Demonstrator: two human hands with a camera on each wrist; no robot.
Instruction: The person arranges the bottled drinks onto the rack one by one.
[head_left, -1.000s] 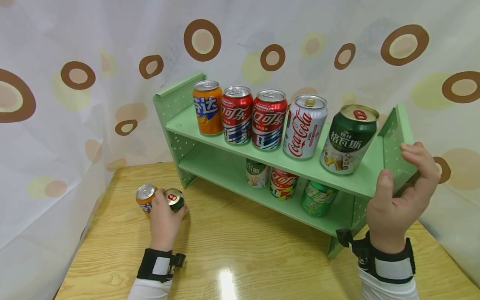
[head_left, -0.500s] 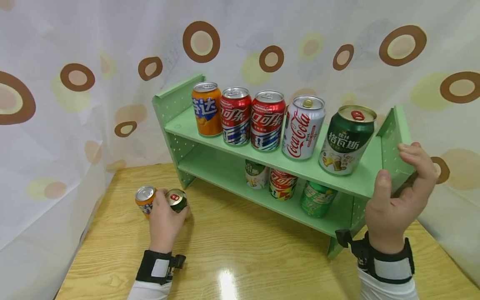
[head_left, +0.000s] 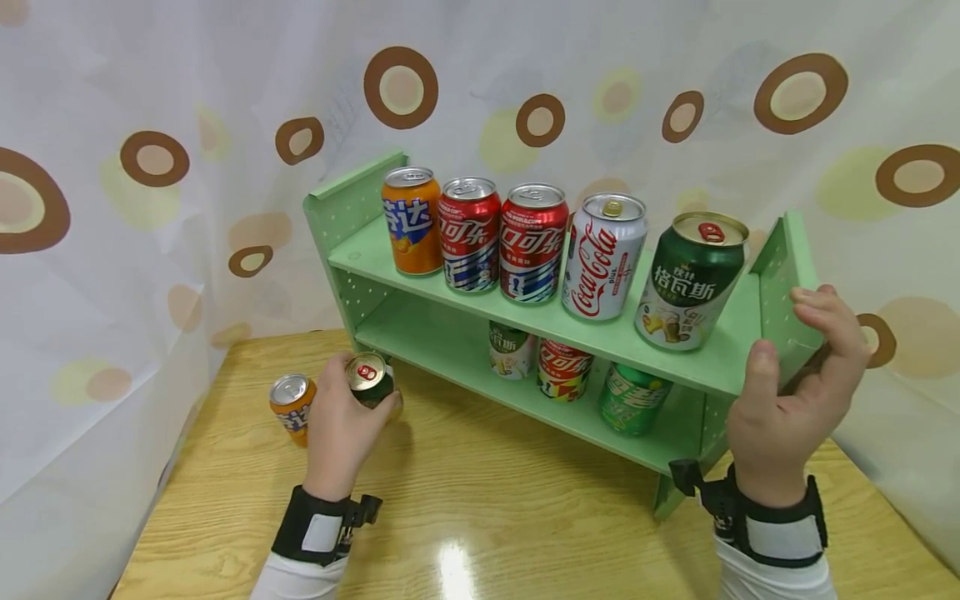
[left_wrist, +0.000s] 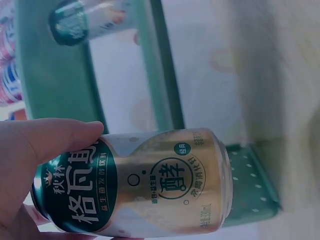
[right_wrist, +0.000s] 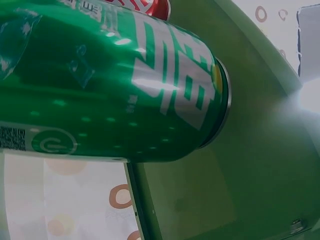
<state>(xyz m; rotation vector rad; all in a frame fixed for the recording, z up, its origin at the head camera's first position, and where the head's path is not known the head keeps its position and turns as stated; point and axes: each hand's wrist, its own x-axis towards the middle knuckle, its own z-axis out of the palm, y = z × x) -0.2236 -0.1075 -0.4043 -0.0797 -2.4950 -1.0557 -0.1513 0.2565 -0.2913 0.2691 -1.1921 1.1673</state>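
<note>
In my left hand I hold a green-and-gold kvass can, fingers and thumb round its upper part. The left wrist view shows this drink can with its printed side turned to the camera. Just left of that hand an orange Fanta can stands on the table. My right hand is at the right end panel of a green two-tier shelf, its thumb on the inner side and curled fingers round the panel's front edge. The right wrist view shows no hand, only a green Sprite can close by.
On the upper tier stand an orange Fanta can, two red cola cans, a white Coca-Cola can and a kvass can. Below are another kvass can, a red can and a Sprite can.
My left hand has moved right and slightly away with the kvass can, leaving a wider gap to the orange can on the table. The right hand stays at the shelf's end panel.
</note>
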